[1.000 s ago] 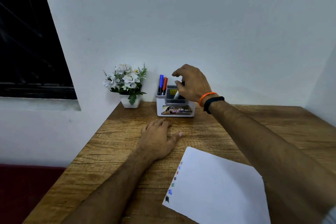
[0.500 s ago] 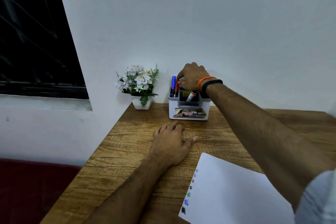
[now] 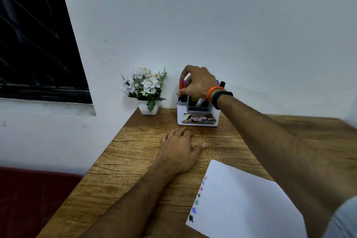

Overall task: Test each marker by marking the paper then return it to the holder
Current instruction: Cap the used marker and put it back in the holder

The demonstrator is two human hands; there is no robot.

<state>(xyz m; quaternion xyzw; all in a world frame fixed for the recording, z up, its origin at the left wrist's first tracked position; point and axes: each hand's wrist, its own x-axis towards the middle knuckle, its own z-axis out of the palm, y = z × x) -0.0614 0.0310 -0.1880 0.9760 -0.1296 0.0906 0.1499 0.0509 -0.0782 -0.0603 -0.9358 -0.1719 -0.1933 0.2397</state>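
Observation:
A white and grey marker holder (image 3: 199, 116) stands at the back of the wooden table (image 3: 135, 150), against the wall. My right hand (image 3: 199, 83) reaches over it and pinches the red marker (image 3: 181, 87) at the holder's left side. A blue marker is mostly hidden behind my fingers. A dark marker (image 3: 222, 84) sticks up at the right, and a white one (image 3: 200, 101) leans in the middle compartment. My left hand (image 3: 179, 149) rests flat on the table in front of the holder. The white paper (image 3: 247, 203) lies at the front right with several coloured marks down its left edge.
A small white pot of white flowers (image 3: 146, 91) sits left of the holder near the table's left edge. A dark window (image 3: 34, 44) fills the upper left. A dark red surface (image 3: 29, 199) lies below the table on the left.
My right hand let go of the white marker in the middle compartment, moved left and took hold of the red marker. The camera view shifted left. My left hand stayed put.

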